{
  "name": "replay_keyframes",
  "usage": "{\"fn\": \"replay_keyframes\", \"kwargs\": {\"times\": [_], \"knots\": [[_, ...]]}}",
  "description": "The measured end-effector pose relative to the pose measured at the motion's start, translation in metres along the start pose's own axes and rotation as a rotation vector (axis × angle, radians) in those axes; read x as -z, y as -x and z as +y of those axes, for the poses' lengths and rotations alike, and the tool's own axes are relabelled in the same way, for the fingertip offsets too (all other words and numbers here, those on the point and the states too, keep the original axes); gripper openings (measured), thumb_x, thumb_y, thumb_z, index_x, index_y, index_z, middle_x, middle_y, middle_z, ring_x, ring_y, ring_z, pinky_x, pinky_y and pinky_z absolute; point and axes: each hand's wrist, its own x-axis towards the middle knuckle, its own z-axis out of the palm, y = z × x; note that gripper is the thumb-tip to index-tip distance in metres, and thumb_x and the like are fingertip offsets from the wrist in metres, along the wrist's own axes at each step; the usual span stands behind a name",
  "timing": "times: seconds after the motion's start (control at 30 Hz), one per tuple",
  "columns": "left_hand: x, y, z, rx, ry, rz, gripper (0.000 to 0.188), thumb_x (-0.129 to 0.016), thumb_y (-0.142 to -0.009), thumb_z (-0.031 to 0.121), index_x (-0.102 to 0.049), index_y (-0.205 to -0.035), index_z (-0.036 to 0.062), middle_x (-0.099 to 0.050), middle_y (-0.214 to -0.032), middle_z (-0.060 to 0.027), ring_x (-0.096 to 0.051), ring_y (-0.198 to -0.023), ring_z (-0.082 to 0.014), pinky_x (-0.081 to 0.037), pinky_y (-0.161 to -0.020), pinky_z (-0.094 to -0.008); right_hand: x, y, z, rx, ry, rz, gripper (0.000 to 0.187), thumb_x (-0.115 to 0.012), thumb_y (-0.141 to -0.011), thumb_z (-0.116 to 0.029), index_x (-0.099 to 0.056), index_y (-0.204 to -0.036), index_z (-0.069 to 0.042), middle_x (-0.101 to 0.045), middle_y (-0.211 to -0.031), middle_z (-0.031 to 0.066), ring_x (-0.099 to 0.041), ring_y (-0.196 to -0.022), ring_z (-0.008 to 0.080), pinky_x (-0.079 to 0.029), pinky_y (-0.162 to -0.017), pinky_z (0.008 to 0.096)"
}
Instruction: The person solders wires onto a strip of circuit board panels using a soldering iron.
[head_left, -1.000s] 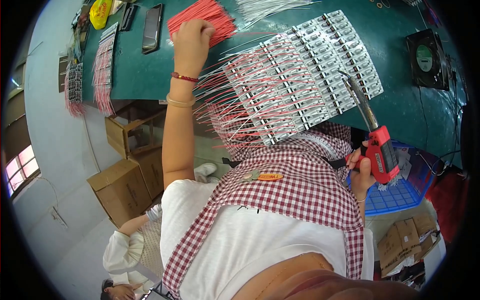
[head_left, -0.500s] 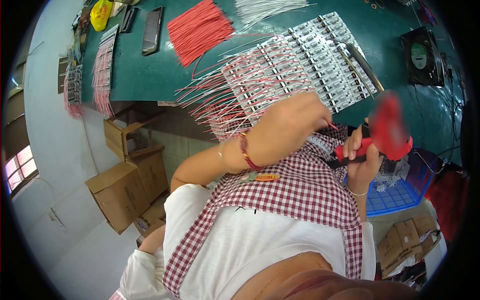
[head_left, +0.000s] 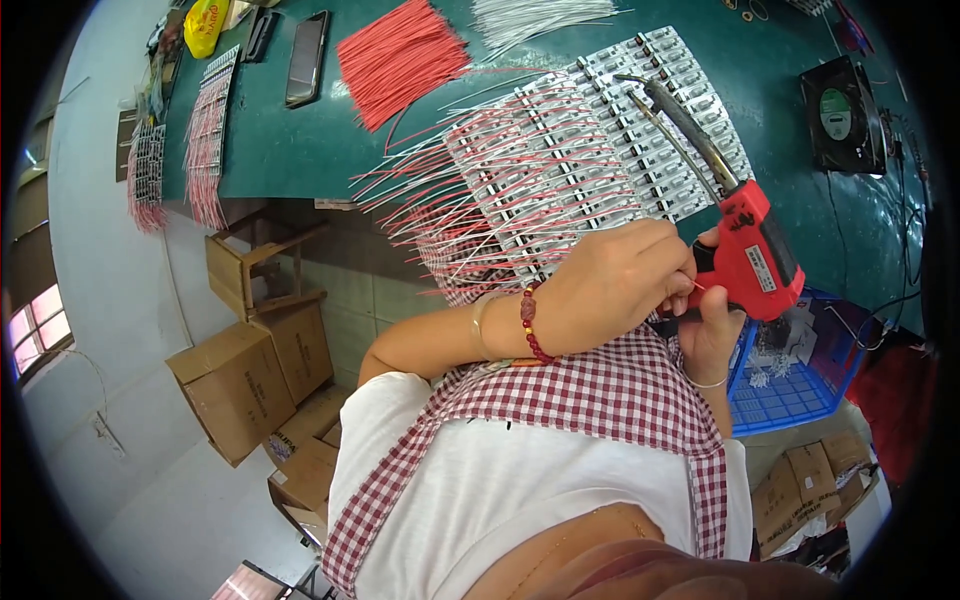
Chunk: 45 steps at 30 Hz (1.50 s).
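My right hand (head_left: 712, 335) is closed round the grip of a red soldering gun (head_left: 755, 250), whose long metal nozzle and thin feed tube (head_left: 678, 140) reach up and left over the circuit boards. Close beside it, my left hand (head_left: 630, 275) is pinched shut on a thin red wire (head_left: 697, 284), of which only a short end shows next to the gun's grip. Beyond both hands lie panels of small circuit boards (head_left: 655, 145) in rows. Many red and white wires (head_left: 440, 215) stick out from the left panels and hang past the table edge.
On the green table (head_left: 270, 160) lie a bundle of red wires (head_left: 400, 62), a bundle of white wires (head_left: 535, 15), a phone (head_left: 306, 60) and wired board strips (head_left: 208, 140). A black fan (head_left: 843, 115) stands right. Below are a blue basket (head_left: 790, 400), cardboard boxes (head_left: 235, 390) and a wooden stool (head_left: 230, 275).
The soldering gun has swung left, its nozzle now further over the boards. My left hand has moved right and down, close to my right hand. Another person's sleeved arm at lower left is gone.
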Motion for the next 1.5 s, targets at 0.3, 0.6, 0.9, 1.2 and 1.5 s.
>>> {"fn": "replay_keyframes", "kwargs": {"times": [0.3, 0.6, 0.9, 1.2, 1.5], "knots": [[-0.003, 0.0, -0.006, -0.058, -0.147, 0.021, 0.013, -0.071, -0.077, 0.004, -0.06, -0.083, 0.0014, -0.056, -0.076, -0.0105, -0.058, -0.07, -0.0279, -0.048, -0.061, -0.0364, -0.004, 0.0, 0.001, 0.166, 0.202, 0.153, 0.045, -0.067, -0.088, -0.002, -0.046, -0.127, 0.001, -0.058, -0.09, 0.0072, -0.055, -0.077, 0.0116, -0.046, -0.067, 0.0238], [-0.004, 0.006, -0.011, -0.019, -0.181, -0.036, 0.015, -0.07, -0.075, 0.001, -0.061, -0.086, 0.0022, -0.056, -0.079, -0.0103, -0.057, -0.072, -0.0271, -0.047, -0.062, -0.0361, 0.01, 0.008, 0.006, 0.218, 0.389, 0.071, 0.041, -0.062, -0.089, 0.006, -0.047, -0.127, -0.001, -0.059, -0.092, 0.006, -0.056, -0.083, 0.0117, -0.048, -0.072, 0.0253], [0.015, 0.024, -0.039, -0.102, -0.604, -0.004, 0.016, -0.062, -0.073, 0.002, -0.062, -0.089, 0.0035, -0.049, -0.078, -0.0072, -0.052, -0.073, -0.0236, -0.042, -0.065, -0.0353, 0.05, 0.036, 0.009, 0.082, 0.368, 0.178, 0.046, -0.062, -0.095, -0.022, -0.046, -0.129, 0.003, -0.055, -0.075, 0.0065, -0.052, -0.065, 0.0123, -0.046, -0.064, 0.0272], [0.004, 0.016, -0.056, -0.103, -0.652, -0.019, 0.02, -0.066, -0.072, -0.001, -0.068, -0.091, 0.0069, -0.049, -0.075, -0.0057, -0.052, -0.07, -0.0226, -0.041, -0.062, -0.0344, 0.087, 0.099, 0.028, 0.004, 0.491, 0.182, 0.053, -0.064, -0.093, -0.034, -0.05, -0.129, 0.001, -0.049, -0.068, 0.0024, -0.043, -0.058, 0.0097, -0.039, -0.059, 0.0269], [0.003, 0.014, -0.059, -0.095, -0.59, 0.007, 0.018, -0.069, -0.073, -0.002, -0.068, -0.09, 0.0058, -0.047, -0.074, -0.0072, -0.052, -0.068, -0.0241, -0.043, -0.06, -0.0358, 0.099, 0.11, 0.036, 0.091, 0.816, 0.192, 0.024, -0.073, -0.082, -0.02, -0.067, -0.092, 0.001, -0.064, -0.083, 0.0129, -0.063, -0.067, 0.0237, -0.047, -0.059, 0.031]]}}
